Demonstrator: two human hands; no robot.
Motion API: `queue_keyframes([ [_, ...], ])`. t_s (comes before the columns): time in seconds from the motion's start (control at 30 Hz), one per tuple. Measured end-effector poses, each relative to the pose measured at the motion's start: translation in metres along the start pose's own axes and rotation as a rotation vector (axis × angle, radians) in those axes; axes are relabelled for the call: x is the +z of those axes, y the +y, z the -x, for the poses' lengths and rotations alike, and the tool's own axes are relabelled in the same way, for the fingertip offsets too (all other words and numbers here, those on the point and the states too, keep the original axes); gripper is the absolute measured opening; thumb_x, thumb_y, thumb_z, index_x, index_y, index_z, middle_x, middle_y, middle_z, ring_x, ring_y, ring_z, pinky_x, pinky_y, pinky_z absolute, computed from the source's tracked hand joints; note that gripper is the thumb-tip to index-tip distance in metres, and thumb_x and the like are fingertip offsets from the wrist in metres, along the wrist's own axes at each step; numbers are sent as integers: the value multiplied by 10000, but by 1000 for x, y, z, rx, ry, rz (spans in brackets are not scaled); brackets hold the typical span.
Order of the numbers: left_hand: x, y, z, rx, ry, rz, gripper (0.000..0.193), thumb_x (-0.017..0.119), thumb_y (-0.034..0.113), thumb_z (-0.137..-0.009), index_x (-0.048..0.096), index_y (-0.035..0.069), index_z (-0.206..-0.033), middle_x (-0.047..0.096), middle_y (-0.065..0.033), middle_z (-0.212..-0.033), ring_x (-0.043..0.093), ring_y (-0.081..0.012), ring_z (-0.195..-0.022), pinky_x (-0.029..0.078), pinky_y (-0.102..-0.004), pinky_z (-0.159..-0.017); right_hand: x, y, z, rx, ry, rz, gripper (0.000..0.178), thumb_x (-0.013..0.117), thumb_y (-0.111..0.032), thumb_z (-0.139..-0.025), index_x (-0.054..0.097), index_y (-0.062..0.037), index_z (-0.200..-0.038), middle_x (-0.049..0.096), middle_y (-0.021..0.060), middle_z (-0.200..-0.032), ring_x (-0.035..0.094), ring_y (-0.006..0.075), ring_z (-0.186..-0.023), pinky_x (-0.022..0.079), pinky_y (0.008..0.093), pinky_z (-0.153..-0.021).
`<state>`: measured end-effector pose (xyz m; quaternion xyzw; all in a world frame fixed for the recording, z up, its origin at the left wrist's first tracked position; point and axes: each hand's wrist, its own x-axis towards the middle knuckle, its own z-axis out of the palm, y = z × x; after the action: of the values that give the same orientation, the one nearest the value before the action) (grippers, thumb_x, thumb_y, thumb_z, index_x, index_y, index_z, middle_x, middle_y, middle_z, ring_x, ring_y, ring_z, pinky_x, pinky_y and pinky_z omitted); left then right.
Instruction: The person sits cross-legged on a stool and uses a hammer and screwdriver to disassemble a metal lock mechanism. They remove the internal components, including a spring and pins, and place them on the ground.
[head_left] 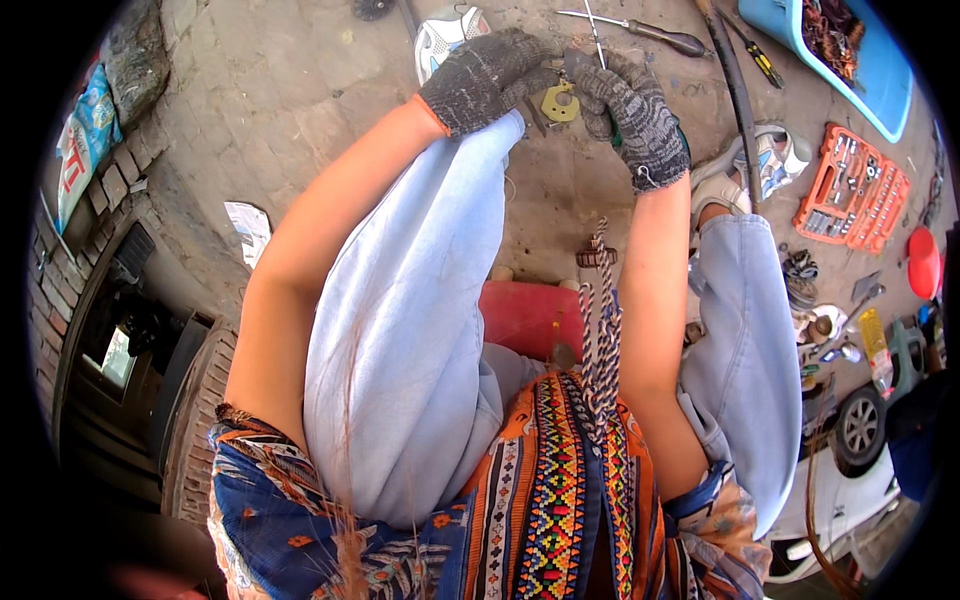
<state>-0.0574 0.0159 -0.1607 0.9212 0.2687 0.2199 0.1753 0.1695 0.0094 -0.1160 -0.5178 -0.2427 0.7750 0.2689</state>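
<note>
Both my hands wear dark grey knitted gloves and meet at the top of the view. My left hand (490, 78) has its fingers closed near a small dark grey piece, and what they hold is mostly hidden. Closed fingers of my right hand (632, 118) grip a tool with a thin metal shaft (597, 38) that points away from me; bits of green show beside the glove. Between the hands is a small yellowish metal plate (560, 103) with a hole. Whether it is held or lies on the ground, I cannot tell.
A screwdriver (668, 38) lies beyond my right hand, near a long dark bar (735, 85). Farther right are a blue tub (880, 90) with copper-coloured scraps, an orange socket set case (853, 190) and a red round object (922, 262). A white toy-like car (835, 500) stands lower right.
</note>
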Motion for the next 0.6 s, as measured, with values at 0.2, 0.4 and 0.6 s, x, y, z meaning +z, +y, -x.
queue_keyframes([
  [0.2, -34, 24, -13, -482, -56, 375, 284, 556, 121, -874, 572, 26, -1141, 625, -103, -1025, 603, -206, -878, 475, -312, -781, 19, -3, 5, -247, 73, 193, 244, 668, -194, -804, 602, -51, -989, 588, 3, -710, 518, 56, -571, 398, 206, -478],
  [0.4, -46, 33, -17, -587, 123, 750, 268, 549, 137, -901, 570, 5, -1133, 635, -82, -945, 606, -145, -794, 487, -284, -722, 39, 2, -1, -234, -252, -590, 80, 549, -140, -864, 533, -80, -915, 509, -6, -611, 437, 63, -464, 354, 200, -420],
  [0.6, -58, 36, -19, -808, 296, 834, 262, 555, 120, -889, 577, 25, -1132, 605, -77, -1025, 597, -117, -791, 502, -253, -711, 50, 4, -9, -180, -5, -280, 83, 560, -167, -874, 562, -89, -904, 526, -8, -614, 448, 67, -456, 350, 206, -411],
])
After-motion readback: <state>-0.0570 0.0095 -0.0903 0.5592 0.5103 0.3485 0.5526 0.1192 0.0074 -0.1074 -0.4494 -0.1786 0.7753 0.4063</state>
